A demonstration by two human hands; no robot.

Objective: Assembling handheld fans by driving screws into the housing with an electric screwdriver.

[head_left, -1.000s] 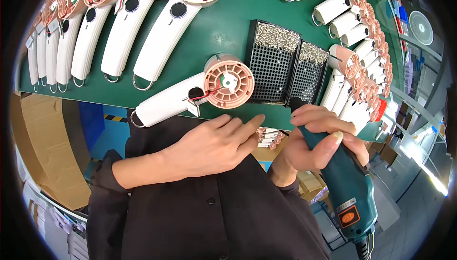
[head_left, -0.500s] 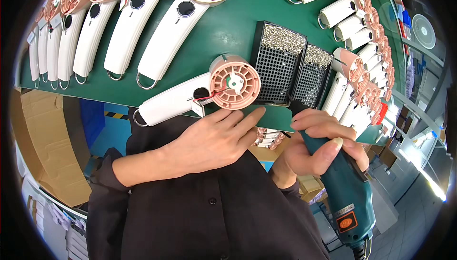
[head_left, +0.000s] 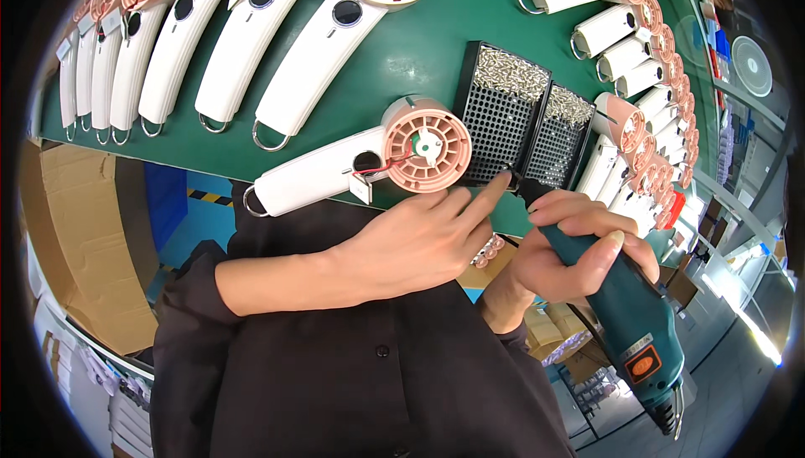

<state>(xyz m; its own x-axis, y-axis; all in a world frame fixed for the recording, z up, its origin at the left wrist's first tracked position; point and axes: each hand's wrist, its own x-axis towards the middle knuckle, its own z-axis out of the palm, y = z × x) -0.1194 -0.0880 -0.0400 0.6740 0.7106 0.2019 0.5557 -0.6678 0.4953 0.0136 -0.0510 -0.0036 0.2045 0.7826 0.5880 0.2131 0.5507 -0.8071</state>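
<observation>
My right hand [head_left: 583,244] is wrapped around a teal electric screwdriver [head_left: 625,315], its black nose slanting up toward the front edge of the screw trays. My left hand [head_left: 419,236] holds nothing; its index finger stretches to the screwdriver's tip, and I cannot tell whether they touch. Just beyond that hand lies a white-handled handheld fan [head_left: 314,171] with a round pink head [head_left: 428,148], its inner side facing up with red wires and a small white connector. Two black perforated trays [head_left: 503,118] hold many small silver screws [head_left: 511,72] at their far ends.
Several similar fans [head_left: 323,55] line the far left of the green table [head_left: 402,59]; more [head_left: 620,55] are packed along the right. A cardboard box [head_left: 88,248] stands below the table's left edge. The screwdriver's cord [head_left: 665,418] hangs at lower right.
My left hand has moved right, bringing its index finger to the screwdriver's tip. The view has shifted slightly; the right hand keeps its grip on the screwdriver.
</observation>
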